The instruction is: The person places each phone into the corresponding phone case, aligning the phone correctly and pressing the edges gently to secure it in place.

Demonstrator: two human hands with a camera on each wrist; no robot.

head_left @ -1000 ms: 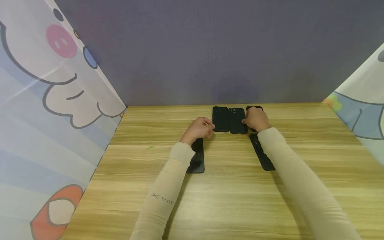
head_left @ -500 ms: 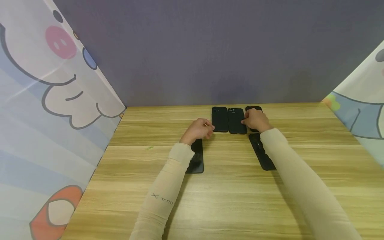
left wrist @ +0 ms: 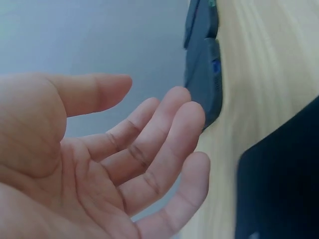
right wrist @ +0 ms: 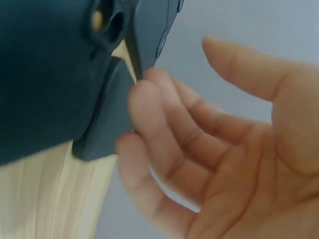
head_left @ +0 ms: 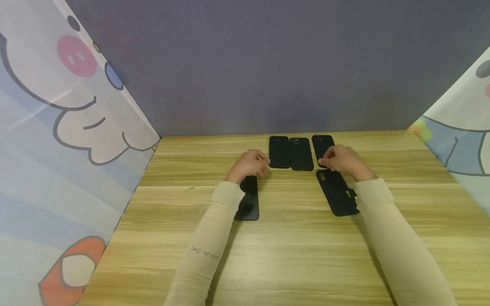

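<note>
In the head view, three black phones, the left one (head_left: 280,152), the middle one (head_left: 301,154) and the right one (head_left: 323,143), lie face down in a row by the back wall. My left hand (head_left: 249,165) hovers by the left phone's lower corner, holding nothing, fingers loosely bent and thumb apart. Over the right phone's lower end is my right hand (head_left: 342,160); the right wrist view shows its thumb spread from its fingers (right wrist: 149,107), with nothing between. Below it lies a black phone case (head_left: 336,193) with camera holes, partly hidden by the sleeve. Another black phone (head_left: 250,199) lies beneath my left wrist.
The wooden table (head_left: 291,255) ends at a grey back wall (head_left: 245,68). A cartoon-printed sheet (head_left: 30,140) hangs along the left side, with a similar one (head_left: 459,140) at the right.
My right hand has pulled back from the row, toward the right and nearer to me, uncovering the right phone's camera end and more of the phone case. My left hand has stayed nearly still.
</note>
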